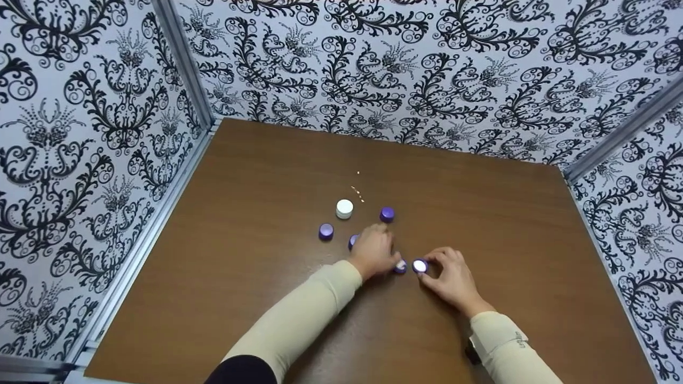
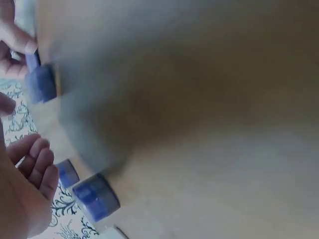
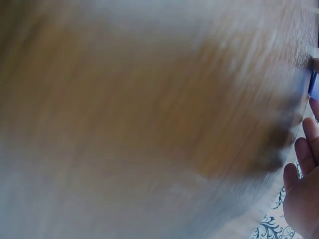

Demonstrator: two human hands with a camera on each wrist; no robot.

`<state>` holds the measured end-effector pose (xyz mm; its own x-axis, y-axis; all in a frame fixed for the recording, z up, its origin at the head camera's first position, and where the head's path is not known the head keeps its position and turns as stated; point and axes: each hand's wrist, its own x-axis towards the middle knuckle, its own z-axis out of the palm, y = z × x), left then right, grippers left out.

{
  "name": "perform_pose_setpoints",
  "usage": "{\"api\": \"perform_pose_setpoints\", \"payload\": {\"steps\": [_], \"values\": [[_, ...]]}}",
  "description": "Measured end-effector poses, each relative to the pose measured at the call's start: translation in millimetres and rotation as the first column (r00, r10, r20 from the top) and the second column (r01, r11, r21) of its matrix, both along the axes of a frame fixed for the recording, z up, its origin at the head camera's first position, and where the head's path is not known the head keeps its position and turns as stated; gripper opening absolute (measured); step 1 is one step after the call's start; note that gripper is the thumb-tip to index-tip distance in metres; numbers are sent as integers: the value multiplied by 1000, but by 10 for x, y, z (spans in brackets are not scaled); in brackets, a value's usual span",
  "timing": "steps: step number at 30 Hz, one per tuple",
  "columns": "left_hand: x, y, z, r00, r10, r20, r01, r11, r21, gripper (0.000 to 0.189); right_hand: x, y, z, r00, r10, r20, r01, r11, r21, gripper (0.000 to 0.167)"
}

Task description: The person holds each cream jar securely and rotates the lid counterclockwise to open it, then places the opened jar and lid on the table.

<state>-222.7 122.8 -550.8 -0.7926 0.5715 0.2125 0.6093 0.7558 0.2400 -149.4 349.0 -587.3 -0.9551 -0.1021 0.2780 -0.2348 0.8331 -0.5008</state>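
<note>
My right hand (image 1: 453,274) pinches a small round purple cap with a white face (image 1: 420,265) between thumb and fingers, low over the table. Just left of it, a second purple cap (image 1: 400,266) with a whitish top lies partly covered by the left thumb. My left hand (image 1: 375,248) hovers over the caps, palm down. In the left wrist view its fingers (image 2: 37,159) are loosely bent, with a gap to the thumb and nothing between them. Partly hidden behind that hand is another purple cap (image 1: 353,241).
Beyond the left hand stand a round white piece (image 1: 344,209), a purple cap (image 1: 387,214) and, further left, another purple cap (image 1: 326,231). Small bright specks (image 1: 358,192) show on the brown table (image 1: 256,213). Patterned walls (image 1: 341,64) enclose the table at the back and sides.
</note>
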Motion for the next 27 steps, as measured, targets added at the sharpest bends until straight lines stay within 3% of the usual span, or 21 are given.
{"api": "perform_pose_setpoints", "payload": {"steps": [6, 11, 18, 27], "values": [[-228, 70, 92, 992, 126, -6, -126, 992, 20, 33, -14, -2, 8, 1000, -5, 6, 5, 1000, -10, 34], [-367, 152, 99, 978, 208, 19, -209, 978, 24, 41, -10, -5, 7, 1000, -2, 10, 2, 1000, -5, 34], [-469, 257, 81, 962, 245, 121, -248, 969, 12, 50, 5, 11, -3, 999, -24, 32, 24, 1000, 5, 32], [-552, 308, 33, 923, 298, 243, -310, 951, 9, 54, -12, -12, -7, 1000, -13, 14, 13, 1000, 3, 32]]}}
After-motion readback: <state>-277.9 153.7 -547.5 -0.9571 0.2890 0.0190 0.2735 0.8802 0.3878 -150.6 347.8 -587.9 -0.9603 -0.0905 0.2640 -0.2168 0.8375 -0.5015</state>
